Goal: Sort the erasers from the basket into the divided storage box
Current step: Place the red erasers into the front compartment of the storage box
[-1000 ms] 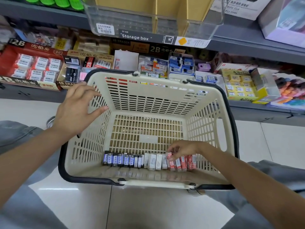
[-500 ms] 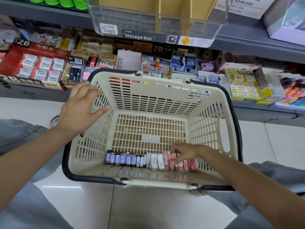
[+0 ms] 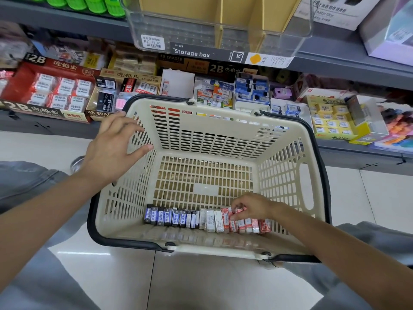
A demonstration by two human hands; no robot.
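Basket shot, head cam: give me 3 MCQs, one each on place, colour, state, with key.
1. Where do the erasers lie in the basket?
A. along the near wall
B. in the far corner
C. in the middle

2. What colour are the wrappers under the right hand?
A. green
B. red
C. yellow

3. What is the left hand doing?
A. holding an eraser
B. resting open on the basket's left rim
C. inside the storage box

Key: 1 A, the row hugs the near wall. 2 B, red packs at the fingertips. 3 B, fingers straight, nothing held.
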